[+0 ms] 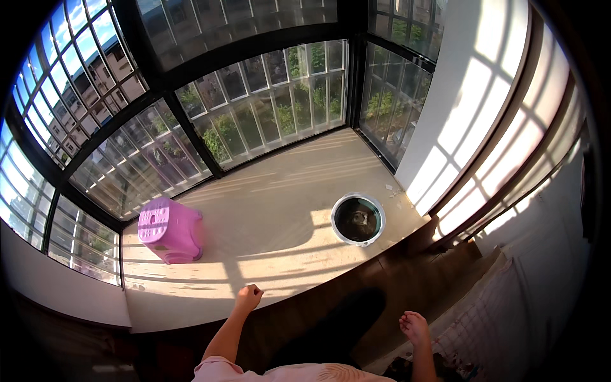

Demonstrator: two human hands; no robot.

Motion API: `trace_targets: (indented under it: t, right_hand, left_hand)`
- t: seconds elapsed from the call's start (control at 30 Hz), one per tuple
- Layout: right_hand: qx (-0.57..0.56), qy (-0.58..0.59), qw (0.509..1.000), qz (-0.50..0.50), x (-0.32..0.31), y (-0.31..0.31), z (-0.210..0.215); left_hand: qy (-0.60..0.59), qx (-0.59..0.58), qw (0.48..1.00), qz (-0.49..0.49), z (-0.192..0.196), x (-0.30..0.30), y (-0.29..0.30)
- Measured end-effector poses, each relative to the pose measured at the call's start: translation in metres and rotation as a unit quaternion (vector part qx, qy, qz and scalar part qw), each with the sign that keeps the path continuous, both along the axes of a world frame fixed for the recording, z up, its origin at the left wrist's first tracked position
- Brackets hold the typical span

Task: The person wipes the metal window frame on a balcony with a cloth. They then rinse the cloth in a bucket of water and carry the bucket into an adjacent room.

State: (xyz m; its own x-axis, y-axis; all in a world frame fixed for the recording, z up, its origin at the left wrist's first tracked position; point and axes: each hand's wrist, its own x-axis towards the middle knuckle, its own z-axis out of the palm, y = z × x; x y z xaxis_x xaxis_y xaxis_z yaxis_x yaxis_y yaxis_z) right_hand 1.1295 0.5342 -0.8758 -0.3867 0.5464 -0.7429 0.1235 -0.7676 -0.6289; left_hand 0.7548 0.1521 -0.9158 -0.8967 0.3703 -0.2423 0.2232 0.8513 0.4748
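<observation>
My left hand [249, 297] is held above the front edge of the pale window ledge [273, 197], its fingers curled into a loose fist with nothing showing out of it. Farther right, my right hand [414, 326] hangs over the dark floor, fingers half bent and apart, holding nothing that I can see. On the ledge's left stands a pink plastic stool [172, 229] with holes in its top. Toward the right end sits a round bucket [358, 219] with a pale rim. Dark water and a pale lump, perhaps cloth, show inside it. Neither hand touches these.
Black-framed windows [267, 95] with bars outside surround the ledge. A white wall [471, 95] rises at the right. Small pale scraps [389, 187] lie beside the bucket. Below the ledge runs a brown wooden floor [407, 280], with checked bedding [484, 312] at the lower right.
</observation>
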Motion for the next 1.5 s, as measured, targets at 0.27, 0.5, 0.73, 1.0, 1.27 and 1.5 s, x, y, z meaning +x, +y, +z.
trace_targets:
  t: [0.27,0.5,0.73,1.0,1.27,1.5]
  right_hand:
    - [0.028,-0.05,0.994,0.098,-0.081,0.022,0.008]
    - [0.183,-0.067,0.956,0.218,-0.21,0.09,-0.021]
    - [0.475,-0.098,0.815,0.317,-0.289,0.145,-0.086]
    - [0.534,-0.123,0.749,0.373,-0.373,0.176,-0.144]
    - [0.44,-0.256,0.638,0.578,-0.439,0.17,-0.174]
    - [0.215,0.023,0.877,0.429,-0.415,0.198,-0.137]
  left_hand:
    - [-0.105,0.019,0.994,0.021,-0.038,0.033,0.019]
    - [-0.167,0.126,0.973,0.099,0.004,-0.025,0.089]
    - [-0.216,0.237,0.946,0.053,0.003,-0.044,0.206]
    - [-0.318,0.276,0.899,0.123,-0.041,-0.046,0.365]
    - [-0.391,0.262,0.859,0.202,-0.094,-0.055,0.428]
    - [-0.567,0.417,0.527,0.477,-0.091,-0.075,0.437]
